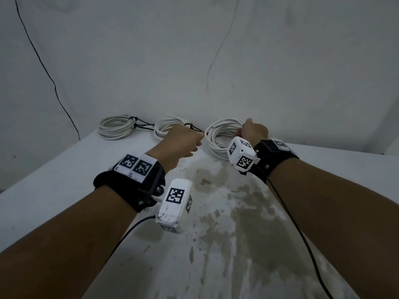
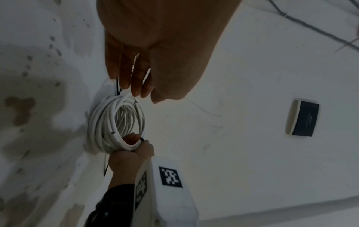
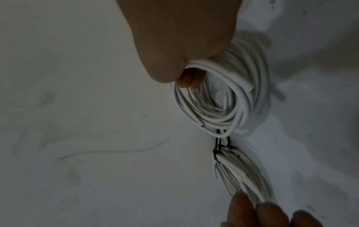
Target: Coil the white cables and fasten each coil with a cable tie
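Three white cable coils lie at the back of the table. The left coil (image 1: pixel 116 127) and the middle coil (image 1: pixel 164 128) (image 3: pixel 239 173) each carry black cable ties (image 3: pixel 218 151). My right hand (image 1: pixel 241 131) (image 3: pixel 186 79) grips the far rim of the right coil (image 1: pixel 218 139) (image 2: pixel 116 122) (image 3: pixel 223 99), fingers curled through its hole. A small black piece (image 2: pixel 141 139) shows by the thumb. My left hand (image 1: pixel 199 140) (image 2: pixel 136 90) hovers over the middle coil with straight fingers (image 3: pixel 252 212), their tips at that coil's strands and at the right coil's near edge.
The white table (image 1: pixel 226 201) is stained brown in the middle, and its left edge runs diagonally. A black cable (image 1: pixel 43 67) and a thin white wire (image 1: pixel 218 50) hang on the wall behind. A dark rectangular device (image 2: pixel 303 118) appears in the left wrist view.
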